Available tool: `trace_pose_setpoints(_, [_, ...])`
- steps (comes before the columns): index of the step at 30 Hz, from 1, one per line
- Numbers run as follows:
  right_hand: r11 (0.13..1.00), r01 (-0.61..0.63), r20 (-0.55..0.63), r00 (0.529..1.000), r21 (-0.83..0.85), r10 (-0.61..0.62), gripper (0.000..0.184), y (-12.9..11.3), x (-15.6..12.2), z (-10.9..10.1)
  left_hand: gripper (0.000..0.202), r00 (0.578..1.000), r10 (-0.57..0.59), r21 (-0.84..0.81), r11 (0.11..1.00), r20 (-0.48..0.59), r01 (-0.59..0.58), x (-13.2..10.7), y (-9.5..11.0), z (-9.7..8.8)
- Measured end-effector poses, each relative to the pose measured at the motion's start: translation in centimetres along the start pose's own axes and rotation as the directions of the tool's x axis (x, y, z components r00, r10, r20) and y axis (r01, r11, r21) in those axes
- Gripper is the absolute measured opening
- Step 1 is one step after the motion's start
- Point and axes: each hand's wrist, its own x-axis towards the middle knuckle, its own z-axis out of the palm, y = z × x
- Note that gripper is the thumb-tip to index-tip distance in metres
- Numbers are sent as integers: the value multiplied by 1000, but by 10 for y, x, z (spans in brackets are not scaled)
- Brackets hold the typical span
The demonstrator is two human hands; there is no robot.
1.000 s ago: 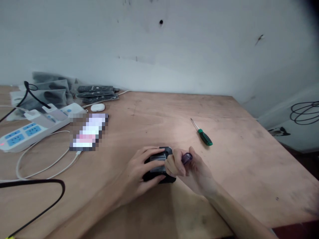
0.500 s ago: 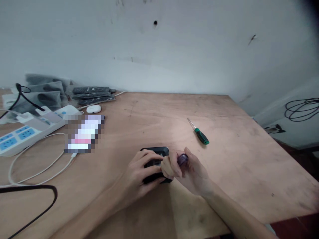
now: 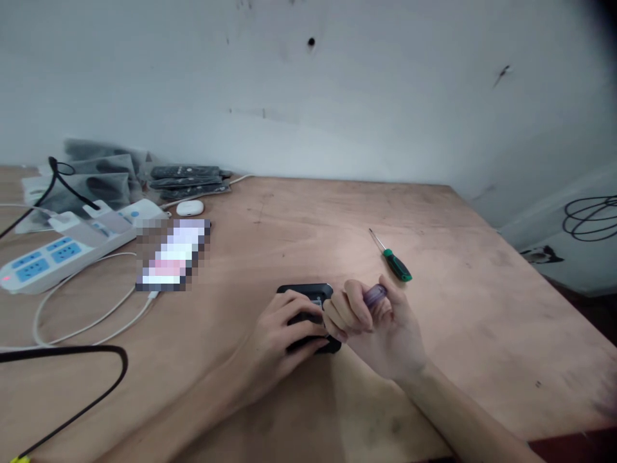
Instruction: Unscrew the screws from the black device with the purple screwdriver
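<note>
A small black device (image 3: 311, 297) lies on the wooden table (image 3: 299, 238) in front of me. My left hand (image 3: 282, 331) is wrapped over it, fingers curled around its near side. My right hand (image 3: 380, 331) is closed around a purple-handled tool (image 3: 375, 294), whose tip is hidden behind my fingers at the device's right edge. A green-handled screwdriver (image 3: 391, 258) lies loose on the table just beyond my right hand.
At the left are a white power strip (image 3: 62, 247), a phone (image 3: 172, 256) on a white cable, a white earbud case (image 3: 189, 208) and black remotes (image 3: 186, 173) by the wall. A black cable (image 3: 87, 360) loops near the front left. The table's right edge drops off.
My right hand has lifted and shifted a little right with the purple tool, off the top of the device. My left hand has stayed on the device.
</note>
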Motion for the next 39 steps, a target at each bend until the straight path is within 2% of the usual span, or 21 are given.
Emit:
trace_pose_setpoints(5, [999, -16, -50, 999, 38, 17, 70, -4, 1, -2, 10, 998, 40, 23, 999, -52, -39, 2, -1, 0])
trace_pose_setpoints(10, [994, -42, -48, 998, 106, 47, 67, -8, 0, -2, 22, 996, 63, 26, 998, -63, -61, 0, -4, -8])
trace_pose_setpoints(15, [994, -59, -39, 997, 93, 63, 66, -9, -1, -1, 30, 994, -46, -51, 998, -97, 41, -5, -8, -12])
trace_pose_setpoints(19, [994, -70, -22, 997, 83, 72, 66, -9, 0, -2, 21, 972, -188, -149, 975, -142, 167, -3, -12, -16])
trace_pose_setpoints(24, [995, -60, 9, 998, 83, 60, 65, -7, 1, -3, 13, 889, -433, -269, 883, -149, 385, 4, -16, -29])
trace_pose_setpoints(28, [995, -68, 7, 998, 68, 68, 63, -5, 2, -5, 24, 806, -576, -225, 810, -136, 541, 13, -19, -38])
trace_pose_setpoints(31, [995, -76, -1, 997, 67, 76, 61, -5, 2, -4, 26, 767, -619, -205, 784, -170, 587, 27, -26, -44])
trace_pose_setpoints(36, [994, -73, 0, 997, 78, 73, 62, -8, 2, -4, 26, 682, -693, -344, 715, -233, 609, 50, -49, -51])
trace_pose_setpoints(39, [996, -64, -9, 998, 63, 65, 65, -10, 2, -4, 26, 655, -706, -332, 707, -270, 625, 58, -61, -50])
